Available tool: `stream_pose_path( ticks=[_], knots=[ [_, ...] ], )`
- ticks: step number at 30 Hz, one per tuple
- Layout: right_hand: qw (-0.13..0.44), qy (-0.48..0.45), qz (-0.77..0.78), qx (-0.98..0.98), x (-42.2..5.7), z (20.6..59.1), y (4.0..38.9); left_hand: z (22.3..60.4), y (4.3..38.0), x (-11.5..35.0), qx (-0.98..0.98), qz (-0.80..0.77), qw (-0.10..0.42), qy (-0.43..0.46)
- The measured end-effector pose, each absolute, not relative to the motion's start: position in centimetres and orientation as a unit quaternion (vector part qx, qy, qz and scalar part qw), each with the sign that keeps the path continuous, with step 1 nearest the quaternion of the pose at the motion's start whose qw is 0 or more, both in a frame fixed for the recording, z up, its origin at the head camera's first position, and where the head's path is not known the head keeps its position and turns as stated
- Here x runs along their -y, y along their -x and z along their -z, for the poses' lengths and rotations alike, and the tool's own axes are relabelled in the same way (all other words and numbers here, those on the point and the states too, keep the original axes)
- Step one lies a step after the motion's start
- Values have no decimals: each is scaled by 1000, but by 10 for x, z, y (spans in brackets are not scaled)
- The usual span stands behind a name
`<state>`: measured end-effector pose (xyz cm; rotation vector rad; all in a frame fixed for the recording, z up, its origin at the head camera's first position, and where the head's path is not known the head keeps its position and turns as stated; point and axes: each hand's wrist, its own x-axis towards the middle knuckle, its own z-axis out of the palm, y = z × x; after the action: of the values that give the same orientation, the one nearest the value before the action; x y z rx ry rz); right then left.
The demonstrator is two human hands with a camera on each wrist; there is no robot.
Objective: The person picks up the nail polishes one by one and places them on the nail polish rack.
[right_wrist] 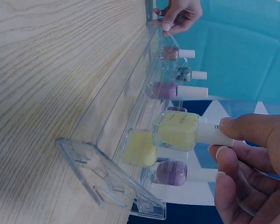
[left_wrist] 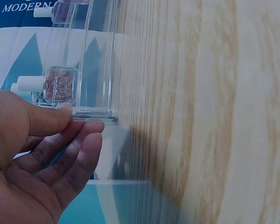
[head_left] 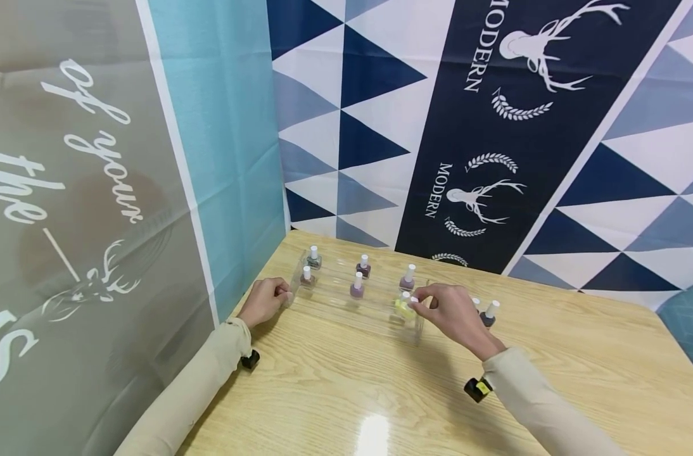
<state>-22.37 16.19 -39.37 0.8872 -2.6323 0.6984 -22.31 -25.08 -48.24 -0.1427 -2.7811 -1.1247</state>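
Note:
A clear acrylic stepped rack [right_wrist: 113, 173] stands on the table, holding several nail polish bottles. My left hand [head_left: 265, 300] pinches the rack's left end between thumb and fingertips, close to a glittery reddish bottle [left_wrist: 59, 85]. With thumb and fingers, my right hand [head_left: 451, 311] grips the white cap of a yellow nail polish bottle [right_wrist: 178, 130] at the rack's right end. A second yellow bottle [right_wrist: 139, 148] is in the rack right beside it. Purple bottles [right_wrist: 171, 173] sit nearby. Whether the held bottle touches the rack is unclear.
A dark bottle with a white cap [head_left: 488, 316] stands on the table right of the rack, partly behind my right hand, with another white cap [head_left: 476, 301] beside it. Patterned cloth [head_left: 375, 133] hangs along the table's back edge and a grey and blue cloth [head_left: 227, 152] on the left.

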Motion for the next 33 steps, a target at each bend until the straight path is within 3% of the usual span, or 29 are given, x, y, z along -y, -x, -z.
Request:
stream_pose_path(
  ticks=[33],
  knots=[
    [120,-349,-247,896,-107,395,230,481,223,250,921,379,75,42]
  ],
)
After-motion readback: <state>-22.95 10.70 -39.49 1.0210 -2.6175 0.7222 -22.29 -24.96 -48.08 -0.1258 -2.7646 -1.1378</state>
